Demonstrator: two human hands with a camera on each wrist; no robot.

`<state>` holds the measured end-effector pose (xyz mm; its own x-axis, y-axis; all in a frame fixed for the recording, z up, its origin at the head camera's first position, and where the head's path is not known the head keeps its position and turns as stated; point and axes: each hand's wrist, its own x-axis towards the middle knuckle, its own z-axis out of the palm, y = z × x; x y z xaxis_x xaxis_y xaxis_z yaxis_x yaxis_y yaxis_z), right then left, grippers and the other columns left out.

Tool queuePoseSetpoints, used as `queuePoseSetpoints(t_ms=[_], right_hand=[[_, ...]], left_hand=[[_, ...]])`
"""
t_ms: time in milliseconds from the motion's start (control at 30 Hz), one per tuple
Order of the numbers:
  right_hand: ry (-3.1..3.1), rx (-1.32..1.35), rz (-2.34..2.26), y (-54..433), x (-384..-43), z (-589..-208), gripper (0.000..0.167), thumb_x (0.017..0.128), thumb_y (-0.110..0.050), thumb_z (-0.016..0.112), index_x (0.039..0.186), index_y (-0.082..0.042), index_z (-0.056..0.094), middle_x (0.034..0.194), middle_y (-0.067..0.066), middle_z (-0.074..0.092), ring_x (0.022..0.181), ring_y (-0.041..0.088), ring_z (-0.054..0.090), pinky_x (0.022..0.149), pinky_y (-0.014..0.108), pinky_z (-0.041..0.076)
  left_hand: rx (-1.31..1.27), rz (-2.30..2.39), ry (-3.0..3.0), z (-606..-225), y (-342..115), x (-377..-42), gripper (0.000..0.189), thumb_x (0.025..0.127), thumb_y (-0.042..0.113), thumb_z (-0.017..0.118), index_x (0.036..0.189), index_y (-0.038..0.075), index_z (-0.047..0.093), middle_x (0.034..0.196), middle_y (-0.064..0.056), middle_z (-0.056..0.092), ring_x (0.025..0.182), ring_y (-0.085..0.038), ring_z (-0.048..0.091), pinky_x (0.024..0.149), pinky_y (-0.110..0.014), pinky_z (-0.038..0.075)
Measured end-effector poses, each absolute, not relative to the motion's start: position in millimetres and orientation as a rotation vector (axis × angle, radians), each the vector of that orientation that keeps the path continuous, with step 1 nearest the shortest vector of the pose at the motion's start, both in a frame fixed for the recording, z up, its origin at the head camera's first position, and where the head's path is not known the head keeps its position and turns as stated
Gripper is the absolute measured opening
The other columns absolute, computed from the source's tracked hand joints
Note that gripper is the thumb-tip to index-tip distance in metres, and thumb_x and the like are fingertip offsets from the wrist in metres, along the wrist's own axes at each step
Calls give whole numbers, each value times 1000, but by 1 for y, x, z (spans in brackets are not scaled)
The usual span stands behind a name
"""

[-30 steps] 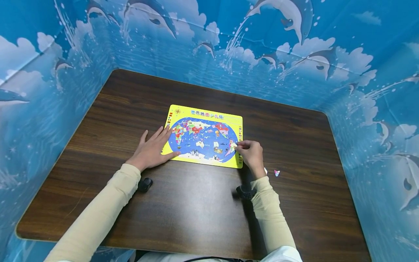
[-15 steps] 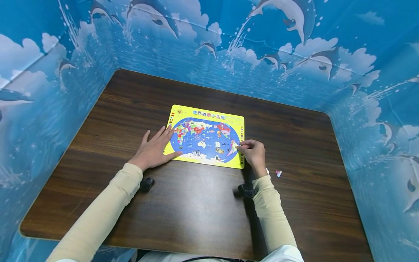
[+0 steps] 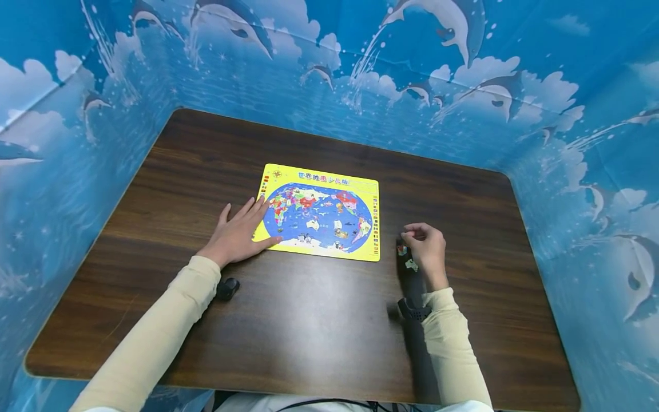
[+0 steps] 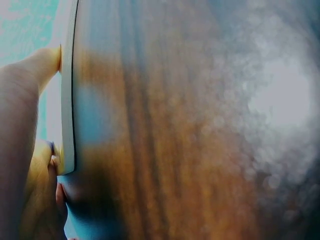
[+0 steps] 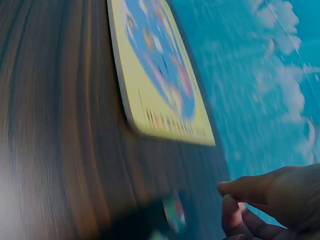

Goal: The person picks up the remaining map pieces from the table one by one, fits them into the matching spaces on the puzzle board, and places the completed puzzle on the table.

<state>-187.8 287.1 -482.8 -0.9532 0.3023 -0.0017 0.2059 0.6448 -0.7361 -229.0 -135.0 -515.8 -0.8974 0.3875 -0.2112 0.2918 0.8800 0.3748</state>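
A yellow-bordered world map puzzle board (image 3: 301, 246) lies flat on the table, with map pieces set in its blue oval. My left hand (image 3: 239, 234) rests spread along the board's left edge, fingers on its border; in the left wrist view that hand (image 4: 35, 80) shows beside the board's edge. My right hand (image 3: 426, 249) hovers to the right of the board, thumb and fingertips close together, with nothing visible between them in the right wrist view. Under its fingertips lie a small colourful puzzle piece (image 3: 402, 250) and a pale one (image 3: 411, 265).
The dark wood-grain table (image 3: 309, 320) extends around the board on all sides. Blue dolphin-print cloth (image 3: 247, 86) stands behind and beside it. A black wrist camera (image 3: 414, 311) sits at my right wrist and another (image 3: 227, 289) at my left.
My right hand has left the board's right side and moved right, over the small loose pieces. My left hand has stayed on the board's left edge.
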Motion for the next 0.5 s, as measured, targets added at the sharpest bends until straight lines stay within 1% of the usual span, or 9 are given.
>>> queuePoseSetpoints(t_ms=[100,167,333,500], right_hand=[[-2803,-481,1110,314,-174,-483,16,94,-8,74,107,2,76,96,17,75,81,21,67,64,19,46],[-2847,-525,1066,329,-165,-483,18,94,-8,73,108,3,76,97,18,76,81,23,67,67,23,47],[-2945,-584,1007,351,-144,-481,25,96,-15,74,113,4,75,105,22,76,91,32,68,73,33,47],[-3020,-548,947,360,-132,-478,36,94,-25,79,117,2,76,110,20,76,96,34,71,75,35,51]], left_hand=[[520,505,2769,-516,-135,-229,101,95,72,51,167,12,15,174,-9,8,160,-32,3,120,-69,-7],[522,510,2773,-516,-136,-230,100,95,71,52,167,13,14,174,-8,8,160,-31,3,121,-68,-7],[528,517,2771,-516,-136,-231,100,96,71,52,167,12,13,174,-8,6,160,-31,2,120,-68,-8],[528,516,2757,-516,-136,-230,100,96,72,50,167,11,12,174,-9,5,160,-32,1,120,-68,-9]])
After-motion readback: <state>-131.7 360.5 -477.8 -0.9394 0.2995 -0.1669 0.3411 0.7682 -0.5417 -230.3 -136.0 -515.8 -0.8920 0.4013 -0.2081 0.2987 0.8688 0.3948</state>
